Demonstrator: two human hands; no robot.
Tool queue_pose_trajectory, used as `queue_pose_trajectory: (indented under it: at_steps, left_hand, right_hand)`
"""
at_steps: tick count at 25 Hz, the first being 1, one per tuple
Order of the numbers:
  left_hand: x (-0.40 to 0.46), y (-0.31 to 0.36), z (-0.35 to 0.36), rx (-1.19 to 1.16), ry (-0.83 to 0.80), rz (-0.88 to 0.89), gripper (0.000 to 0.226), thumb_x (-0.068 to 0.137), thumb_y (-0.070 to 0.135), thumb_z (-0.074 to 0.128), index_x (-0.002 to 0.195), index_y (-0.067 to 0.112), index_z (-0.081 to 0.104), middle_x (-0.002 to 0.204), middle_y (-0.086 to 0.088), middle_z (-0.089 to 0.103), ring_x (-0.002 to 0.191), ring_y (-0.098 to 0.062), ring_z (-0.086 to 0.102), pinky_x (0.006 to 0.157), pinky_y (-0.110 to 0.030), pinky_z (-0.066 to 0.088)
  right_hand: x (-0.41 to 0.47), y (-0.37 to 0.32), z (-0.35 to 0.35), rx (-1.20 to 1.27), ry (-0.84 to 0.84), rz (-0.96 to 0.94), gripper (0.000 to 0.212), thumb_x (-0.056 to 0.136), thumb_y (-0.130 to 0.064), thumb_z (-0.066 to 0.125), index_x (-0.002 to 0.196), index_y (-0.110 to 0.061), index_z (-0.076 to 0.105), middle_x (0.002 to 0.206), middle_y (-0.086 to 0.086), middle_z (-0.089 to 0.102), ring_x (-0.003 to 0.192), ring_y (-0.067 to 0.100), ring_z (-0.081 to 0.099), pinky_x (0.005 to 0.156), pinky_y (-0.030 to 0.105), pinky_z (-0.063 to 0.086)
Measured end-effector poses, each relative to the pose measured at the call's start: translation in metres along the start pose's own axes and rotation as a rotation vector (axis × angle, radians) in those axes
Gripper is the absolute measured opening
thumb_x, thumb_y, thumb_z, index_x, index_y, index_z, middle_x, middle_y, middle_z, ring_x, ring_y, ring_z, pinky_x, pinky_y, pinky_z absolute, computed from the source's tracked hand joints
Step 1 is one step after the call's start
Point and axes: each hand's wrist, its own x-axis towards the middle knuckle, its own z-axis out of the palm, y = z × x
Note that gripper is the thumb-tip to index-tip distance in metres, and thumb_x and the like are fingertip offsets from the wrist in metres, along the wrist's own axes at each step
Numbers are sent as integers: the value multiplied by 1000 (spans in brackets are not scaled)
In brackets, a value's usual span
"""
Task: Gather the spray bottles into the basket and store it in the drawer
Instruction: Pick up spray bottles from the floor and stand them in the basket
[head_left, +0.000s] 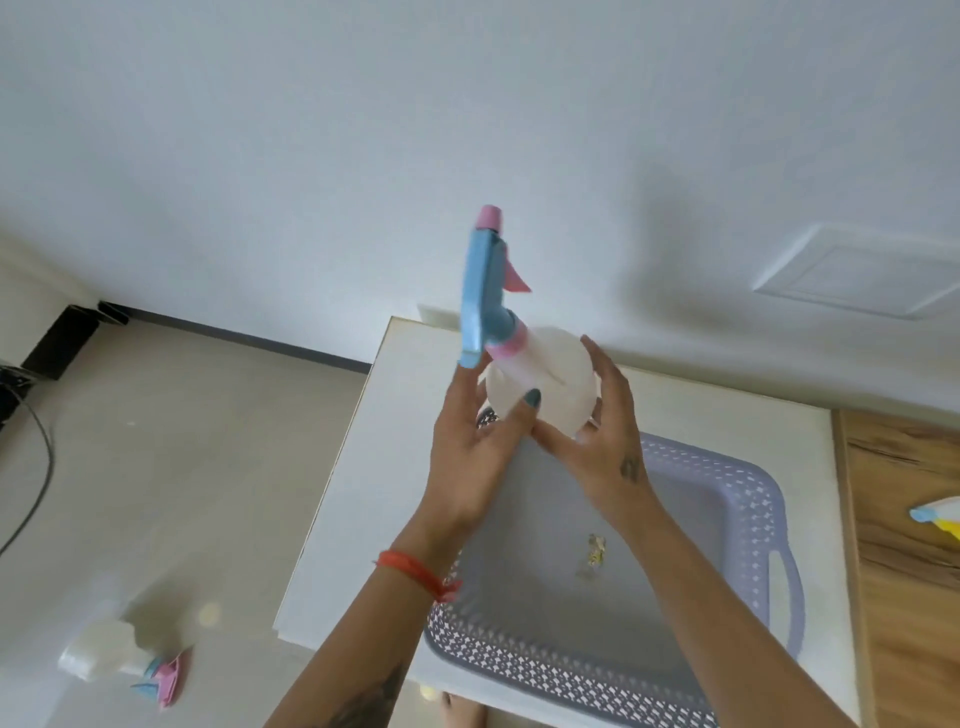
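A white spray bottle (545, 374) with a blue and pink trigger head is held up above the far end of the lilac perforated basket (748, 525). My left hand (478, 447) grips its left side and my right hand (602, 436) cups its base from the right. The basket sits on a white cabinet top and holds only a small scrap. A second white spray bottle (114, 654) with a pink and blue head lies on the floor at the lower left. The tip of a third spray bottle (940, 517), blue and yellow, shows at the right edge on a wooden surface.
The white cabinet top (374, 493) stands against a white wall (467, 130). A wooden surface (909, 571) adjoins it on the right. Beige floor (182, 467) lies to the left, with a dark cable (36, 467) near the left edge and a black baseboard along the wall.
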Motion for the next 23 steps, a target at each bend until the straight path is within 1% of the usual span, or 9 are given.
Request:
queue_pose_trajectory:
  at_steps: [1, 3, 5, 7, 12, 14, 17, 19, 23]
  left_hand:
    - [-9, -3, 3, 61, -22, 19, 49, 83, 22, 61, 126, 41, 46, 123, 23, 59, 115, -2, 56, 89, -27, 53]
    - [-23, -13, 7, 217, -71, 81, 51, 83, 18, 59, 130, 31, 45, 132, 7, 54, 125, -12, 49, 99, -40, 46]
    - [-33, -28, 9, 373, -135, 135, 57, 81, 15, 57, 136, 22, 43, 141, 1, 46, 135, -15, 36, 107, -43, 37]
    - [-39, -46, 9, 434, -155, 100, 63, 79, 16, 55, 140, 16, 38, 147, 0, 39, 141, -14, 27, 111, -44, 32]
    - [-47, -81, 10, 525, -154, -28, 72, 78, 30, 53, 144, 13, 29, 156, -4, 23, 144, -11, 15, 118, -38, 20]
    - [-47, -88, 11, 516, -154, -45, 76, 77, 34, 51, 145, 12, 26, 156, -5, 22, 145, -13, 14, 118, -38, 19]
    - [-44, -95, 11, 500, -145, -66, 75, 78, 28, 52, 146, 11, 24, 156, -6, 23, 145, -15, 15, 117, -42, 20]
    - [-41, -98, 10, 456, -132, -72, 75, 78, 23, 54, 146, 12, 25, 153, -8, 28, 143, -20, 21, 115, -47, 25]
    - [-35, -102, 7, 437, -144, -104, 75, 77, 22, 53, 146, 15, 24, 152, -7, 32, 141, -22, 28, 112, -50, 30]
  right_hand:
    - [-13, 4, -4, 13, -13, 32, 89, 63, -41, 81, 138, -31, 34, 140, -6, 41, 127, 13, 44, 101, 43, 45]
    - [-34, 15, -7, -82, -30, 57, 87, 64, -43, 80, 136, -35, 32, 137, -10, 44, 123, 13, 46, 101, 41, 44]
    - [-46, 28, -7, -159, -46, 97, 90, 62, -49, 79, 137, -36, 31, 134, -11, 45, 122, 15, 44, 101, 40, 43]
    - [-50, 41, -3, -174, -77, 126, 92, 59, -52, 75, 137, -33, 32, 132, -10, 47, 121, 16, 45, 98, 41, 44]
    - [-46, 73, 4, -225, -154, 120, 93, 62, -29, 84, 140, -16, 36, 139, 1, 43, 125, 13, 40, 98, 43, 45]
    - [-43, 80, 5, -247, -180, 127, 94, 63, -29, 84, 141, -15, 34, 140, 3, 43, 127, 14, 39, 100, 42, 44]
    - [-41, 83, 7, -243, -196, 120, 94, 65, -29, 83, 142, -14, 32, 140, 6, 44, 128, 18, 40, 102, 42, 42]
    - [-40, 84, 10, -239, -191, 119, 93, 66, -26, 83, 142, -13, 31, 141, 6, 43, 129, 19, 40, 104, 41, 40]
    - [-38, 86, 15, -260, -181, 149, 96, 68, -32, 80, 145, -16, 25, 144, 6, 40, 129, 18, 40, 103, 29, 37]
